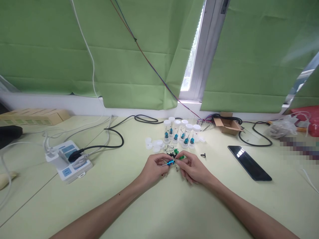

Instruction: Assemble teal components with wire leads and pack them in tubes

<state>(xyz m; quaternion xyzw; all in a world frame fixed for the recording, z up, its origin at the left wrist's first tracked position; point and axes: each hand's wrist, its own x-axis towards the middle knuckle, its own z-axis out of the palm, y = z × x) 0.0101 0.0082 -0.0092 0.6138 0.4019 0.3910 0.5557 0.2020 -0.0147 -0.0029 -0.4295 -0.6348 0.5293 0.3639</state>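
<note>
Low over the middle of the table, my left hand (pixel 157 165) is closed on a small blue part with a thin metal rod (pixel 170 162). The fingertips of my right hand (pixel 190 167) pinch at its right end, where something small and dark shows; the fingers partly hide it. Just beyond my hands lie green pieces (pixel 176 151), black pieces (pixel 171 155) and several loose metal rods (pixel 171 147). Behind these, several clear tubes with white caps (pixel 186 136) stand upright, with similar blue parts inside. White caps (pixel 157 145) lie to their left.
A black T-shaped piece (pixel 203 155) and a phone (pixel 249 162) lie to the right. At the back is an open cardboard box (pixel 227 126). On the left sits a white power strip (pixel 68 162) with plugs and trailing cables (pixel 117 132).
</note>
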